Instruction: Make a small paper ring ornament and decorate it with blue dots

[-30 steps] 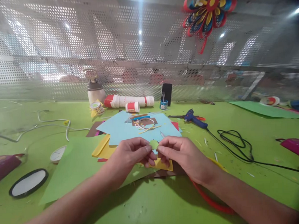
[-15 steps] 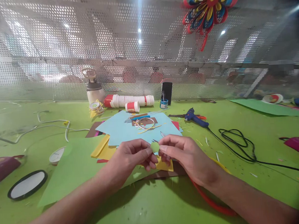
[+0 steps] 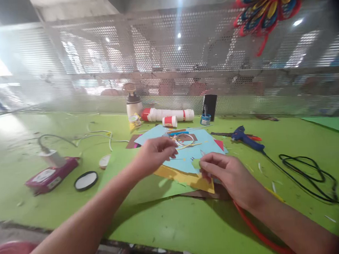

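I see my right hand (image 3: 231, 173) with fingers pinched narrow on a small green paper piece (image 3: 196, 164), just above the blue sheet (image 3: 188, 156). My left hand (image 3: 156, 152) hovers loosely curled and holding nothing over the stacked papers, so I judge the piece is cut out but not yet fixed to anything.

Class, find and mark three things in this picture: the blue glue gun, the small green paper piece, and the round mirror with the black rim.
blue glue gun (image 3: 245, 135), head view, on its body.
small green paper piece (image 3: 196, 164), head view, its visible middle.
round mirror (image 3: 86, 180), head view, on its glass.
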{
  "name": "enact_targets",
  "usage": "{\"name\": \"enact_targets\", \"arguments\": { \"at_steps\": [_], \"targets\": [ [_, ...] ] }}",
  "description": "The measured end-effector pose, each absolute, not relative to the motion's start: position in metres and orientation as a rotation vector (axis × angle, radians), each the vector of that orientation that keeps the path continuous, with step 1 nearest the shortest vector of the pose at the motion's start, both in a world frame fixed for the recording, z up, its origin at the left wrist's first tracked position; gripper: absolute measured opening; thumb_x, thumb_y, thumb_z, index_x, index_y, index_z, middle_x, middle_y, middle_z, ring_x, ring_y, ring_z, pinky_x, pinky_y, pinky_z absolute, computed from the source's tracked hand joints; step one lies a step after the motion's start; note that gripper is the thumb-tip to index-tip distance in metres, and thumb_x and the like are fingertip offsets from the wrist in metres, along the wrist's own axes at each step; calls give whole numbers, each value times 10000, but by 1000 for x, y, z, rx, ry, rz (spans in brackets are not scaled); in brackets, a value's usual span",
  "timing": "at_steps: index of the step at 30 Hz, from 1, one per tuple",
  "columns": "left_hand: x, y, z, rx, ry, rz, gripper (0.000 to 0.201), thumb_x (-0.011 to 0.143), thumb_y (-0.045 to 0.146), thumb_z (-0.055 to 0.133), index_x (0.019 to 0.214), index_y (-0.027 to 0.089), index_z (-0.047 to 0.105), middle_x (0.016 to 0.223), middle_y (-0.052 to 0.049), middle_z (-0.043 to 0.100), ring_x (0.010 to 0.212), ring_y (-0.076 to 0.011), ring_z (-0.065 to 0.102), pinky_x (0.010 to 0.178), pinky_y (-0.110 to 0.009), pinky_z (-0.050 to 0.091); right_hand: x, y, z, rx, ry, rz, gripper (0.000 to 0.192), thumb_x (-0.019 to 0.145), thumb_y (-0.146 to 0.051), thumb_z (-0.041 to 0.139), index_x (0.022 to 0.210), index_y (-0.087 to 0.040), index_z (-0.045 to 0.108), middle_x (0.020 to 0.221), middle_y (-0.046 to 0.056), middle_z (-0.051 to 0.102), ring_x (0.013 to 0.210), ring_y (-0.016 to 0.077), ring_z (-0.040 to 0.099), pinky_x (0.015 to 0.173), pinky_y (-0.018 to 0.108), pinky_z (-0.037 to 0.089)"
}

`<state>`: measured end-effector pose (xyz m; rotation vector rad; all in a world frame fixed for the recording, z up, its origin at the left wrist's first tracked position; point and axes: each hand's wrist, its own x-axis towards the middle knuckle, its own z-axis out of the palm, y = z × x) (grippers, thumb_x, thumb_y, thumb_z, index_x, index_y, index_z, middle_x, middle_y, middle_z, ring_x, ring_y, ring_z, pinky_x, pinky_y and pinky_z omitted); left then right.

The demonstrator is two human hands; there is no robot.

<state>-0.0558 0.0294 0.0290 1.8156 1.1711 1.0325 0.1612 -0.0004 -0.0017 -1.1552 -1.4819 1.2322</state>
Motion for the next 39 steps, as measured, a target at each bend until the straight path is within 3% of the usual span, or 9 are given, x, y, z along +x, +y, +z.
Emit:
{"name": "enact_targets", "arguments": {
  "at_steps": [5,9,11,13,24,34,39],
  "targets": [
    [-122,21,77,1936,1671,1083,320,830,404,562,959,146,701,893,-78,754,835,-214,703,800,-367,559,156,4,-13,-1162,-1565,1249,299,765,-454,717,676,-183,626,592,-16,576,555,130,497,601,303,426],
    [-186,17,73,1952,2110,826,298,774,317,680,1028,165,708,1032,-92,735,1021,-303,667,978,-459,482,152,0,-15,-1154,-1592,1192,314,755,-488,712,686,-191,635,564,-20,561,552,140,492,594,303,427],
    [-210,19,58,1947,2174,601,335,812,289,703,1121,165,668,1089,-104,703,1018,-279,660,955,-449,506,151,0,-17,-1145,-1598,1169,311,749,-488,711,691,-190,644,569,-19,566,547,139,490,578,298,420],
    [-226,21,41,1952,2176,416,330,933,340,602,1216,170,595,1229,-98,620,1044,-231,633,884,-446,548,151,1,-19,-1144,-1602,1154,297,744,-474,713,698,-185,659,580,-14,579,544,140,491,556,293,410],
    [-237,36,8,2075,2081,123,347,938,341,595,1242,173,579,1257,-101,602,1057,-238,626,881,-446,550,153,6,-25,-1172,-1611,1109,300,758,-468,693,707,-174,669,580,-2,589,540,142,497,552,296,433],
    [-244,27,16,2068,2299,362,357,932,350,602,1237,166,578,1247,-106,604,1060,-242,623,890,-455,544,155,11,-31,-1196,-1641,1093,308,762,-476,661,729,-170,652,568,-20,553,534,129,468,542,278,388],
    [-210,3,37,2100,2252,658,514,825,382,650,1270,174,498,1258,-146,598,949,-270,663,892,-444,512,154,12,-32,-1165,-1654,1074,282,759,-449,657,714,-171,643,588,-17,565,534,126,474,561,287,405]
  ]
}}
